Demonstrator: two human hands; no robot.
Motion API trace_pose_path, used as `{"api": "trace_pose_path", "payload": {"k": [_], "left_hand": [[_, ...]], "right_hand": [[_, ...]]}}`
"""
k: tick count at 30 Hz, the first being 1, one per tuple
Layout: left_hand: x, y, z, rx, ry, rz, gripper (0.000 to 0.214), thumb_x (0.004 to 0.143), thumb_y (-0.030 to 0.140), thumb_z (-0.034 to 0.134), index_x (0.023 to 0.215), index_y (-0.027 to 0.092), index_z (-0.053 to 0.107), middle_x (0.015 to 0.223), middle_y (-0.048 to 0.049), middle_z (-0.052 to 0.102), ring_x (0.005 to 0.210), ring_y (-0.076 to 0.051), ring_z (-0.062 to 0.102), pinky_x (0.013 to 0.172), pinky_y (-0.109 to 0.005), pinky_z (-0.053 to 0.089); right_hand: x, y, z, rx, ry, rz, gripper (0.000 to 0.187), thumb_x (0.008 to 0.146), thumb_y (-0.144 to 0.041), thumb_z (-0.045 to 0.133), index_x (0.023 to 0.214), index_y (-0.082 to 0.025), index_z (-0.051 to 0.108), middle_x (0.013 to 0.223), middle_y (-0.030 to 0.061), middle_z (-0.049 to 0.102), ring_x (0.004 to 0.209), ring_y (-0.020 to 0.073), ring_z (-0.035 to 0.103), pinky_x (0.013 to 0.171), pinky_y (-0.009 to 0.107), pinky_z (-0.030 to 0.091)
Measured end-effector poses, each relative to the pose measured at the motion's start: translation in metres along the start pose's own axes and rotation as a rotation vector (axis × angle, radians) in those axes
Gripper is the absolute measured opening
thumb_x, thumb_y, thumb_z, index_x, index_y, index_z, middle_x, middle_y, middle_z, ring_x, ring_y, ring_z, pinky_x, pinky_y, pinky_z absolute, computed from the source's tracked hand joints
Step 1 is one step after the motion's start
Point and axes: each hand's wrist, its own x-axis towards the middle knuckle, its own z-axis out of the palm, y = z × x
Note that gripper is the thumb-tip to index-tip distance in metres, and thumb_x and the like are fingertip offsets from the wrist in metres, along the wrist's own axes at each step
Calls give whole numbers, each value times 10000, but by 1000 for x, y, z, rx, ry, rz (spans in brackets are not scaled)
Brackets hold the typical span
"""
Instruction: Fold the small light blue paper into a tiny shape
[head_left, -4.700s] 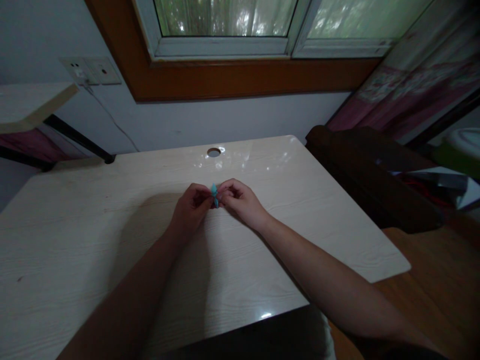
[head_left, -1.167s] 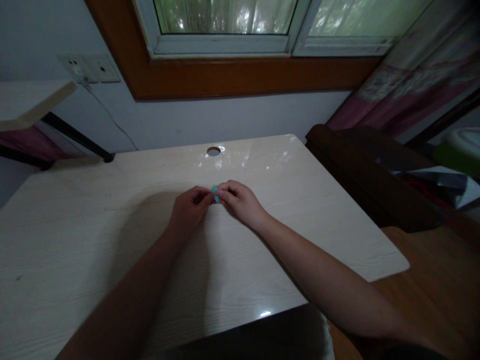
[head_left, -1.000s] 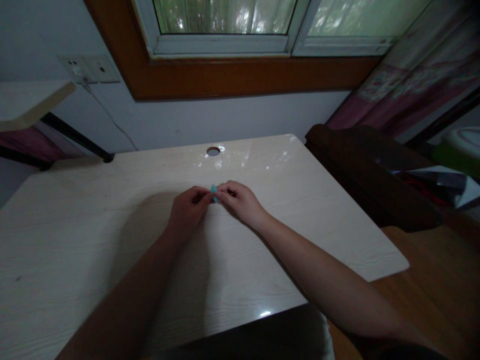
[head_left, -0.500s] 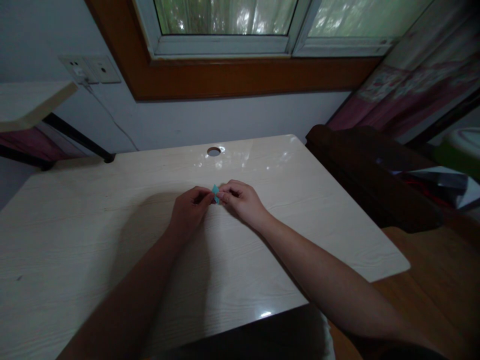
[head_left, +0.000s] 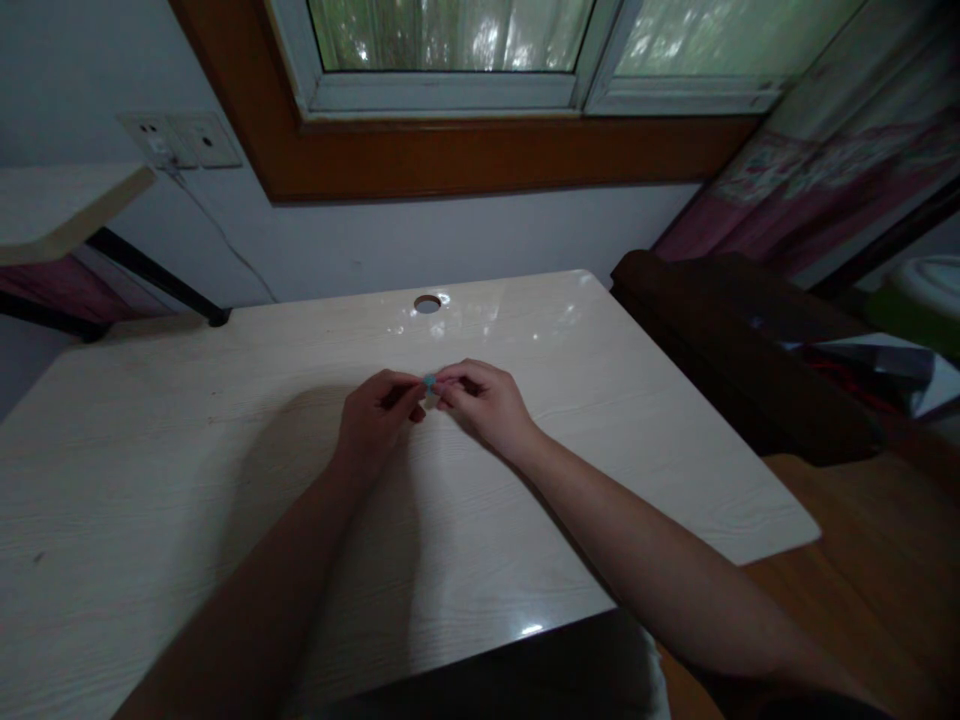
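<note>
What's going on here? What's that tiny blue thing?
A person is at a pale wood-grain desk, both hands together over its middle. The left hand and the right hand pinch a tiny teal piece between their fingertips. It is too small to tell what it is.

A single head-worn camera looks forward and down across a pale desk (head_left: 225, 480) at close range. Both forearms enter from the bottom edge, the left hand (head_left: 373, 425) and right hand (head_left: 484, 405) meet mid-frame, and a window (head_left: 450, 40) spans the top.
</note>
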Motion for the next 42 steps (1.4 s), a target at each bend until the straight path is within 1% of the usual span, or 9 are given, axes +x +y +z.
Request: {"api": "trace_pose_path", "payload": {"k": [3,6,11,15,19,23,28,38,42], "left_hand": [[-1,1,2,-105,-15,-42,184,852,350,689,925,181,681,718,-16,711,637,-141,692,641,-253,567],[0,-2,2,-161,-25,-12,183,837,333,707,929,177,679,772,-28,725,681,-147,704,680,-270,585],[1,-6,1,-135,-49,50,195,831,328,716,962,186,696,866,-42,726,771,-155,710,760,-292,590],[0,-4,0,-99,-60,88,203,821,338,729,962,194,707,887,-43,720,791,-153,703,776,-285,587],[1,-3,-2,-83,-60,104,199,832,347,720,960,195,710,885,-45,718,789,-154,698,773,-286,581],[3,-5,-3,-60,-54,149,164,866,337,684,953,201,713,877,-48,706,796,-155,683,766,-287,565],[5,-6,-4,10,-33,213,125,869,313,683,933,213,722,913,-61,698,848,-170,664,788,-306,546],[4,-4,-3,60,-33,244,88,874,270,670,923,215,718,944,-54,705,887,-167,658,824,-308,525],[3,-3,-2,60,-33,218,89,869,270,664,924,216,710,953,-54,704,893,-169,661,826,-307,533]], "right_hand": [[0,3,-1,-41,-11,-17,140,853,-317,682,944,-225,737,865,44,722,764,167,695,728,302,548],[0,2,-3,-116,0,-56,122,853,-291,680,940,-240,749,886,41,732,804,174,686,755,311,542],[2,-2,-6,-154,8,-144,97,860,-244,673,904,-249,759,890,31,736,832,172,685,769,306,533],[3,-5,-11,-154,-30,-208,104,871,-239,674,929,-257,759,929,31,743,872,173,687,802,312,531],[4,-5,-13,-132,-53,-234,90,871,-269,689,928,-262,758,940,33,744,896,177,690,821,321,534],[5,-4,-13,-93,-67,-221,89,867,-280,698,929,-261,759,952,40,739,899,178,686,837,328,532],[5,-1,-11,-102,-51,-202,79,859,-274,704,916,-260,757,924,35,725,874,171,670,817,317,520],[3,-3,-7,-48,-46,-100,74,847,-267,687,854,-217,740,891,38,703,826,154,651,752,289,503],[2,-3,-5,-44,-19,-82,64,827,-253,686,840,-208,731,878,38,697,809,155,650,745,291,509]]}}
